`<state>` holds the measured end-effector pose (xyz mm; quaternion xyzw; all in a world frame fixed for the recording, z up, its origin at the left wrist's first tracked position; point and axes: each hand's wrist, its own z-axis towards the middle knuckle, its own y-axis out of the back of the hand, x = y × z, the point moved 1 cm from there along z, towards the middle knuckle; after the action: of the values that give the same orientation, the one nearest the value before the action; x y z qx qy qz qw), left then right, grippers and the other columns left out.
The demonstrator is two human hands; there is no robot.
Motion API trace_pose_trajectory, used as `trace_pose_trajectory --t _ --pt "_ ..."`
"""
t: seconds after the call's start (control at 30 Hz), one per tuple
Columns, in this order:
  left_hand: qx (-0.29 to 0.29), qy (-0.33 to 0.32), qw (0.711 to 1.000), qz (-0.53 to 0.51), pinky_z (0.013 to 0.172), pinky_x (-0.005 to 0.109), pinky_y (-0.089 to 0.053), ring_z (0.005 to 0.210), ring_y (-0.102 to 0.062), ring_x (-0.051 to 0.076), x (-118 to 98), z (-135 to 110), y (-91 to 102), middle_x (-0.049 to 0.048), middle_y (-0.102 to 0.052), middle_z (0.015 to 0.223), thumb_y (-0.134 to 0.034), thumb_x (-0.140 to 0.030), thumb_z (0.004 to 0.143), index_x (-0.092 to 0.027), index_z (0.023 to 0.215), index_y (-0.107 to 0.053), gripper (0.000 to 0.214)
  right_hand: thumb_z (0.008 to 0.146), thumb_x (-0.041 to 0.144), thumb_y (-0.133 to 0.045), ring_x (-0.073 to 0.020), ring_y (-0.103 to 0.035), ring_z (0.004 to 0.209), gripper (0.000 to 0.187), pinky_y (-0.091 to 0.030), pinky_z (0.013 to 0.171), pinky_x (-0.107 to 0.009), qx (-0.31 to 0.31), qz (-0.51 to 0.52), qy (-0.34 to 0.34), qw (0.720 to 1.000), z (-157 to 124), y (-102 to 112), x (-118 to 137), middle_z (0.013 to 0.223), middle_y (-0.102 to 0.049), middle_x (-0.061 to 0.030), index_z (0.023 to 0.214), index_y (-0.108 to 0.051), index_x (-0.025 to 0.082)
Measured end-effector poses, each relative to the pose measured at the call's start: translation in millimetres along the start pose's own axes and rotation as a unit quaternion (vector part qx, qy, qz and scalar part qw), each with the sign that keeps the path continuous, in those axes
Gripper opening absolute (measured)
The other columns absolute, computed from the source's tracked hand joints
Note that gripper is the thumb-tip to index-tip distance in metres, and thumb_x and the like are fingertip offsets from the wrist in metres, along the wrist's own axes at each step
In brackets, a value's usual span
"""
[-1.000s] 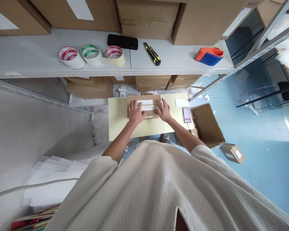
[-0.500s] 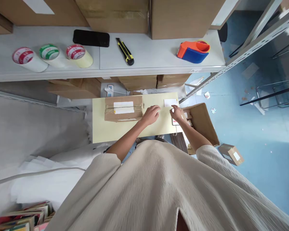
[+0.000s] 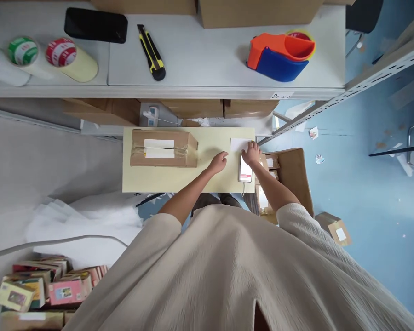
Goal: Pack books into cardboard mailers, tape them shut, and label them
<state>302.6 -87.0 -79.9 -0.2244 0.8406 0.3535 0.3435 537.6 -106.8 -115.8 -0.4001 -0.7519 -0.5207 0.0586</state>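
A taped cardboard parcel point(image 3: 163, 149) with a white label lies on the left part of a small pale yellow table point(image 3: 165, 179). My left hand point(image 3: 219, 162) rests on the tabletop right of the parcel, fingers loosely curled, holding nothing I can see. My right hand point(image 3: 251, 152) sits at the table's right end, fingertips on a white paper slip point(image 3: 238, 144), just above a phone point(image 3: 244, 169) with a lit screen and a cable.
A grey shelf point(image 3: 207, 69) above holds three tape rolls point(image 3: 60, 53), a black phone point(image 3: 95, 25), a yellow utility knife point(image 3: 152, 53) and an orange-blue tape dispenser point(image 3: 279, 55). An open carton point(image 3: 290, 179) stands right of the table; a small parcel point(image 3: 334, 227) lies on the blue floor. Books point(image 3: 37, 289) are piled lower left.
Both hands left the parcel and moved right; the right hand reached the paper slip and phone, the left followed onto the bare tabletop. My view shifted right and closer.
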Motion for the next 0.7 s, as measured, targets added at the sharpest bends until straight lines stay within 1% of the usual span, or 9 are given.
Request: trace_pose_trajectory --t 0.07,0.17,0.23,0.3,0.37,0.47,0.57,0.63,0.7 --pt "-0.012 0.030 0.999 -0.022 0.135 0.048 -0.056 0.154 -0.073 0.029 -4.3 14.5 -7.5 0.0177 -0.074 0.167 -0.047 -0.006 0.108 -0.018 0.162 -0.068 0.059 0.109 0.049 -0.061 -0.0531 -0.026 0.177 0.082 -0.018 0.144 -0.080 -0.004 0.002 -0.002 1.000 4.8 -6.8 1.6 0.195 -0.033 -0.0268 0.182 -0.046 0.014" --pt "-0.037 0.061 0.996 -0.058 0.138 0.051 -0.053 0.162 -0.067 0.031 -10.4 39.0 -20.2 0.0191 -0.067 0.176 -0.050 -0.003 0.103 -0.017 0.174 -0.057 0.073 0.112 0.059 -0.060 -0.0527 -0.022 0.179 0.091 -0.015 0.144 -0.079 -0.009 0.002 0.006 1.000 9.2 -14.2 4.2 0.197 -0.029 -0.0279 0.187 -0.037 0.013" --pt "-0.045 0.070 0.993 -0.089 0.141 0.053 -0.051 0.168 -0.061 0.032 -12.4 52.5 -29.0 0.0159 -0.063 0.181 -0.055 -0.004 0.098 -0.021 0.180 -0.052 0.083 0.114 0.064 -0.057 -0.0504 -0.024 0.179 0.095 -0.014 0.145 -0.076 -0.011 -0.028 0.010 0.999 9.1 -17.1 6.3 0.197 -0.029 -0.0289 0.189 -0.033 0.011" --pt "-0.040 0.070 0.990 -0.113 0.144 0.053 -0.047 0.173 -0.056 0.032 -12.4 60.8 -36.7 0.0124 -0.060 0.184 -0.060 -0.006 0.096 -0.025 0.183 -0.048 0.090 0.117 0.063 -0.054 -0.0477 -0.024 0.180 0.096 -0.013 0.145 -0.073 -0.008 -0.091 0.010 0.996 6.0 -19.0 9.5 0.197 -0.027 -0.0307 0.191 -0.029 0.007" --pt "-0.028 0.068 0.990 -0.120 0.146 0.051 -0.043 0.176 -0.051 0.033 -11.4 63.2 -41.7 0.0125 -0.058 0.186 -0.063 -0.008 0.096 -0.024 0.185 -0.046 0.092 0.118 0.058 -0.052 -0.0459 -0.025 0.180 0.094 -0.014 0.146 -0.071 -0.006 -0.156 0.010 0.988 0.8 -19.8 13.9 0.197 -0.026 -0.0321 0.192 -0.026 0.004" --pt "-0.016 0.063 0.991 -0.116 0.147 0.051 -0.040 0.178 -0.048 0.035 -10.3 60.8 -44.0 0.0150 -0.054 0.189 -0.066 -0.008 0.097 -0.020 0.184 -0.047 0.091 0.119 0.049 -0.052 -0.0440 -0.028 0.180 0.089 -0.016 0.145 -0.068 -0.012 -0.201 0.023 0.979 -7.3 -19.6 21.4 0.196 -0.031 -0.0312 0.193 -0.026 0.007" --pt "-0.015 0.057 0.991 -0.122 0.146 0.051 -0.041 0.177 -0.050 0.036 -10.6 59.5 -43.4 0.0145 -0.053 0.190 -0.069 -0.009 0.095 -0.021 0.182 -0.051 0.089 0.117 0.041 -0.055 -0.0435 -0.032 0.178 0.088 -0.021 0.144 -0.068 -0.022 -0.197 0.029 0.980 -11.4 -18.3 26.8 0.194 -0.036 -0.0295 0.194 -0.025 0.010" --pt "-0.028 0.060 0.988 -0.137 0.145 0.050 -0.043 0.175 -0.052 0.036 -10.7 61.4 -43.3 0.0152 -0.055 0.188 -0.072 -0.009 0.094 -0.022 0.179 -0.055 0.087 0.114 0.038 -0.058 -0.0444 -0.035 0.176 0.091 -0.026 0.142 -0.069 -0.033 -0.176 0.029 0.983 -10.8 -17.2 28.1 0.193 -0.038 -0.0289 0.195 -0.024 0.013" --pt "-0.050 0.070 0.983 -0.160 0.142 0.050 -0.046 0.170 -0.057 0.036 -10.1 64.8 -43.6 0.0176 -0.060 0.183 -0.073 -0.010 0.094 -0.021 0.176 -0.058 0.084 0.111 0.035 -0.062 -0.0457 -0.039 0.172 0.093 -0.032 0.139 -0.070 -0.050 -0.144 0.028 0.988 -8.2 -16.2 27.6 0.191 -0.040 -0.0284 0.194 -0.024 0.016"
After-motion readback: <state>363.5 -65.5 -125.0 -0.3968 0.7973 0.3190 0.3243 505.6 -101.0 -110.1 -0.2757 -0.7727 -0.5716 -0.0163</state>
